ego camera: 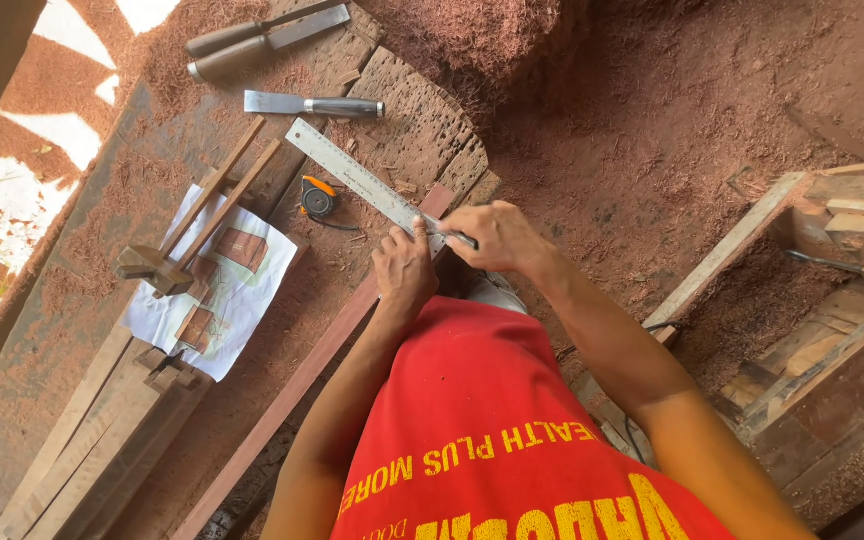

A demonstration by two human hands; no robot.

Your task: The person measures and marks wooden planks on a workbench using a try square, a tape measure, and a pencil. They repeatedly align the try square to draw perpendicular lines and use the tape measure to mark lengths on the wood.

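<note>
My left hand [404, 268] presses down on the near end of a long steel ruler [352, 175] that lies across a reddish wooden strip [297, 385] on the workbench. My right hand [497, 235] is closed on a thin dark pencil-like marker [460, 239], its tip at the ruler's edge beside my left fingers. The strip runs from the hands down toward the lower left. My red shirt hides the bench below the hands.
An orange-and-black tape measure [318, 197] sits just left of the ruler. Chisels [314, 104] and dark-handled tools [252, 42] lie at the top. A printed sheet [214, 290] with a wooden mallet-like piece [157, 268], stacked planks [102, 440], a wooden frame [822, 300] at right, sawdust everywhere.
</note>
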